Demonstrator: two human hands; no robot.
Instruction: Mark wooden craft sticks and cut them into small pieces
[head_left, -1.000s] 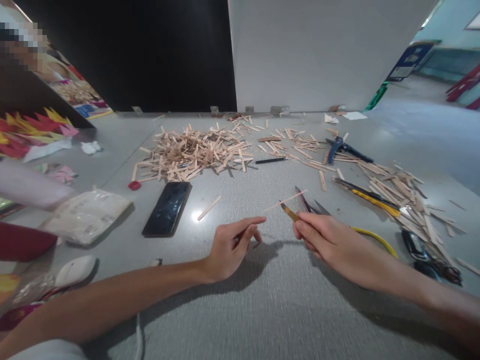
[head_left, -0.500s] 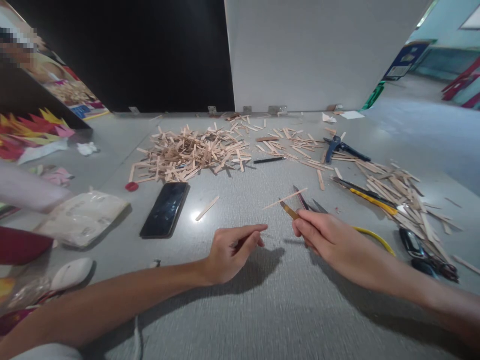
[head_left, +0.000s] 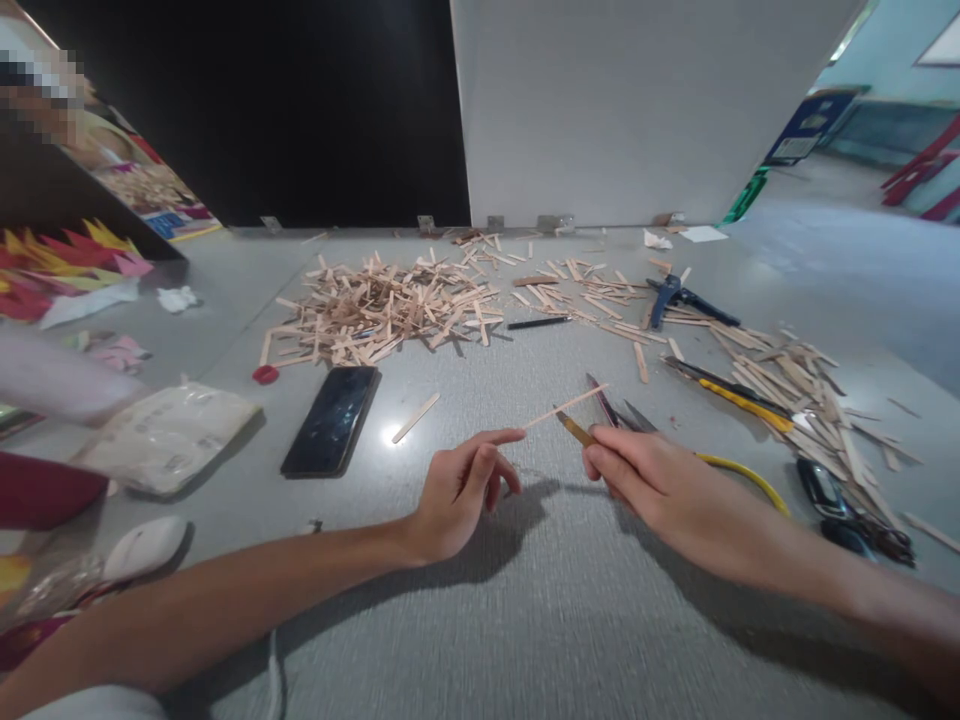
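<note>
My right hand [head_left: 637, 468] is closed around slim yellow-brown tweezers [head_left: 576, 430], whose narrow tip meets a thin wooden stick [head_left: 577, 398] near its middle. The stick slants up to the right. My left hand [head_left: 457, 495] is open, index finger stretched out and the other fingers loosely bent. Its index fingertip is at the stick's lower left end; whether it presses on it I cannot tell. Just behind my right hand lie a dark pointed tool [head_left: 602, 398] and a grey blade [head_left: 637, 416], both partly hidden. Another flat wooden stick [head_left: 415, 418] lies left of them.
A black phone [head_left: 330, 420] lies left. Behind is a heap of wooden sticks [head_left: 390, 305] with a black pen [head_left: 538, 322]. At right are blue-handled pliers [head_left: 694, 300], a yellow cutter knife [head_left: 742, 402] and keys [head_left: 821, 487]. A white mouse [head_left: 146, 548] sits left. An upright panel [head_left: 630, 120] closes the back.
The tweezers and thin stick have shifted slightly left and toward me. My left index finger has risen and met the stick's left end, while its other fingers have loosened.
</note>
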